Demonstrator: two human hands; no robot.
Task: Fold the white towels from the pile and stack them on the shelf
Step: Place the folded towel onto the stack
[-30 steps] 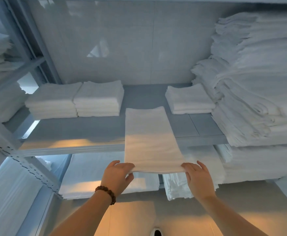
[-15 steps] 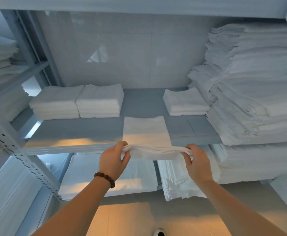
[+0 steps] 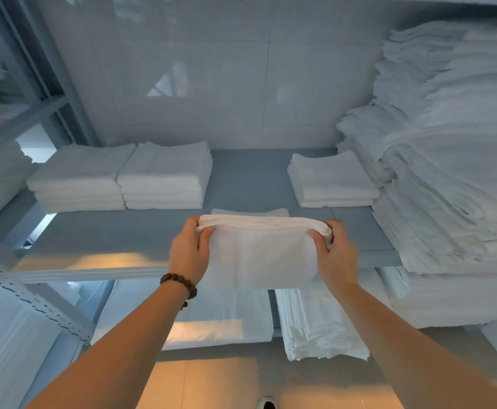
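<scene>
Two hands, head view: the left hand (image 3: 189,252) and the right hand (image 3: 337,255) each pinch one end of the towel (image 3: 259,255), with the thumbs on its near face and the fingers curled behind.
Towel's place: near the middle of the shelf (image 3: 250,178), raised over the front edge. Its layered edge runs along the top between the hands. A loose panel hangs down in front of the shelf lip, and a strip lies flat on the shelf just beyond.
Folded stacks: two stand side by side at the far left (image 3: 79,178) (image 3: 164,175). A lower one (image 3: 333,181) sits far right, just beside the pile.
Pile: a tall heap of unfolded white towels (image 3: 448,172) fills the right end of the shelf.
Step in hand: this looks like a closing fold on one towel, with the near half being carried over the far half.
Progress: judged midway, since three stacks are built and the pile is large.
Next move calls for: laying the doubled edge down squarely and smoothing the panel flat, then lifting the towel onto a stack. The lower right-hand stack seems likeliest.
Wrist: a beaded bracelet (image 3: 179,286) is on the left arm.
</scene>
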